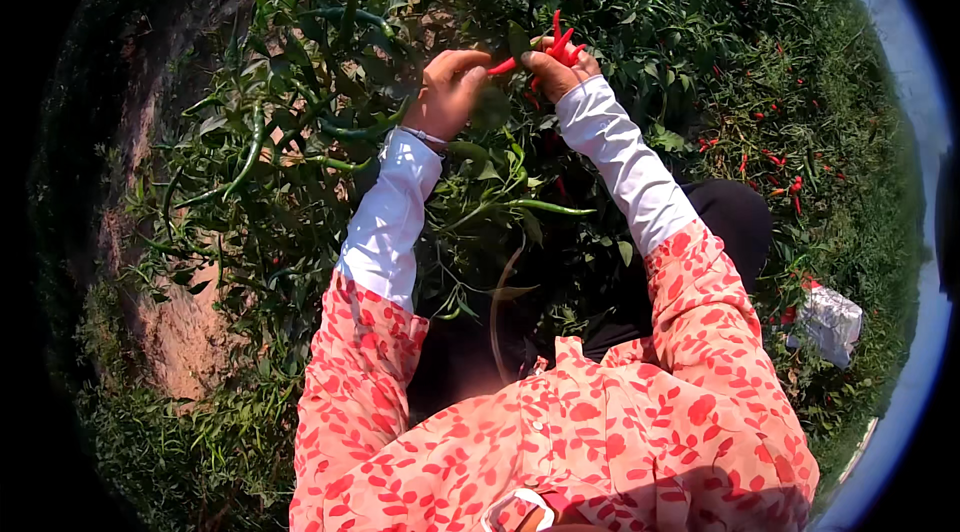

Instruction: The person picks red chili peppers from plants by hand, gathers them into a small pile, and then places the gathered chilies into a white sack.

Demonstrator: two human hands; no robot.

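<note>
In front of me, among pepper plants, my right hand (556,73) holds a small bunch of red chili peppers (559,46), their tips sticking up past the fingers. One more red chili pepper (502,67) lies across the gap between my two hands. Its left end meets the finger and thumb of my left hand (447,93), which looks slightly blurred and seems to pinch it. A dark green leaf (518,39) stands right by the right thumb. Below the hands, a long green chili pepper (551,207) hangs on a leafy stem.
More green chili peppers (256,149) hang on the plants to the left, beside bare soil (187,337). On the right, red peppers (795,191) dot the foliage, and a white bag (828,323) sits there. My dark-clothed knee (731,224) juts out beside the right forearm.
</note>
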